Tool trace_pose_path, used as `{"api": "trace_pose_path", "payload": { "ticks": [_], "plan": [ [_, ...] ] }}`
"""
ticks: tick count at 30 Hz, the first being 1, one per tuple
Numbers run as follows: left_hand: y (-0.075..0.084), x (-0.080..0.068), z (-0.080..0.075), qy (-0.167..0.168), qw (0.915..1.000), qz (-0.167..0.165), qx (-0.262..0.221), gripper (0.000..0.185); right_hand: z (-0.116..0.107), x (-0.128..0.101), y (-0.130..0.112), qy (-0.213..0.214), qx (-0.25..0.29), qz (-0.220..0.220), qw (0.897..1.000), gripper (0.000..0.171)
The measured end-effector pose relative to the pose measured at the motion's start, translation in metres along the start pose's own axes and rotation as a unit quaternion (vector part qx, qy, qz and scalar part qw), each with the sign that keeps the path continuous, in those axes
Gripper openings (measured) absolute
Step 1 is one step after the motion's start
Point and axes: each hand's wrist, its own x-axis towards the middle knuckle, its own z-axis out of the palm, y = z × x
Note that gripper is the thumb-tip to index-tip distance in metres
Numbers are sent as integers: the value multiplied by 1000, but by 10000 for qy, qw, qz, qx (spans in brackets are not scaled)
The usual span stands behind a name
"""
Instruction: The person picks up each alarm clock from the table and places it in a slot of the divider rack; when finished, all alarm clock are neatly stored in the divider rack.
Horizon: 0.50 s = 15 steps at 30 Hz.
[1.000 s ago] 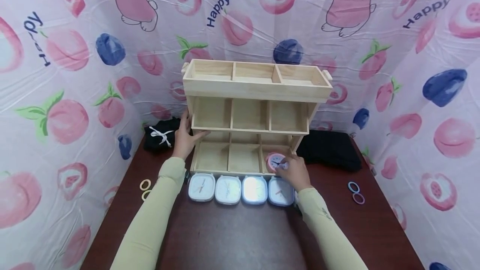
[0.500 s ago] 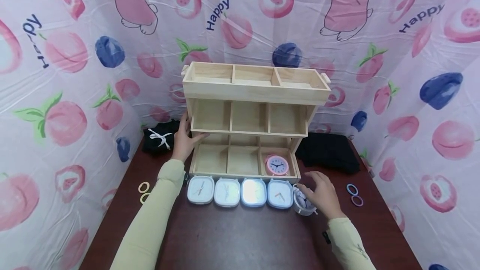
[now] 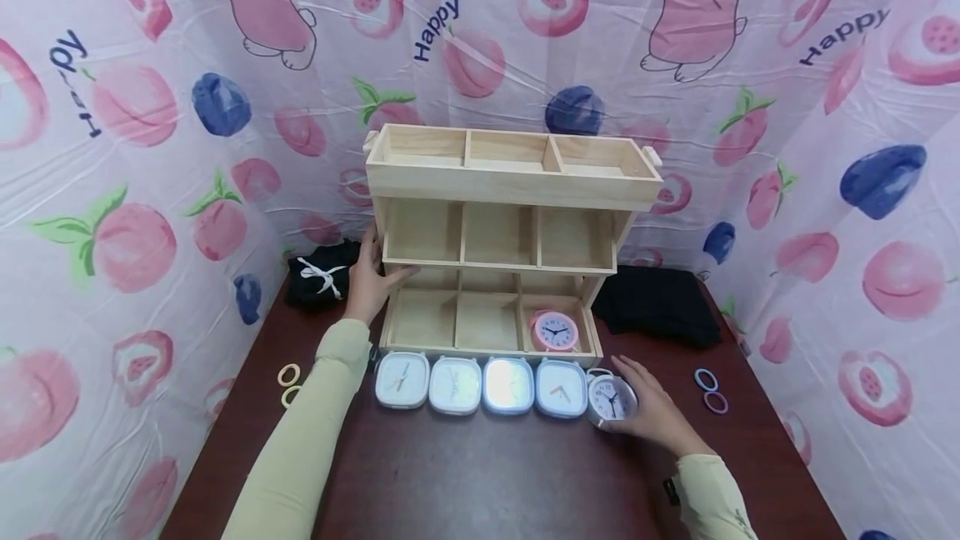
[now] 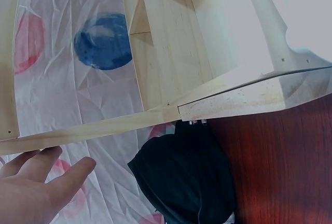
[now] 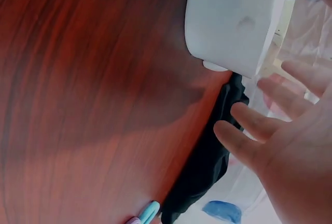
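Observation:
In the head view, my left hand (image 3: 367, 282) rests against the left side of a tiered wooden organizer (image 3: 513, 187). Its fingers are extended along the wooden strip (image 4: 88, 131) in the left wrist view. My right hand (image 3: 654, 411) is spread around the right side of a round white alarm clock (image 3: 603, 397), the thumb near its lower edge. In the right wrist view the fingers (image 5: 254, 120) are straight and apart, below a white casing (image 5: 233, 22). A pink alarm clock (image 3: 555, 330) stands in the organizer's lower right compartment.
Several square clocks (image 3: 455, 385) line the organizer's front edge. Black cloth lies on the right (image 3: 660, 304), and a black bundle with a white tie (image 3: 318, 276) on the left. Yellow rings (image 3: 288, 375) and blue and purple rings (image 3: 705, 378) lie on the dark table (image 3: 465, 482).
My right hand has let go of the pink clock in the lower right compartment and moved right and toward me to the round white clock. My left hand has stayed in place.

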Motion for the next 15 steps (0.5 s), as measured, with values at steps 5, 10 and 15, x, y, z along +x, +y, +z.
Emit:
{"api": "trace_pose_path", "payload": {
  "ticks": [5, 10, 15],
  "plan": [
    [0, 0, 0, -1, 10000, -24, -1, 109, 5, 0, 2, -23, -10, -124, 9999, 101],
    [1, 0, 0, 3, 10000, -29, 27, 109, 8, -4, 3, -43, -191, 19, 9998, 91],
    [0, -2, 0, -3, 10000, -29, 67, 111, 11, -11, 0, -5, -400, 226, 9989, 92]
  ]
}}
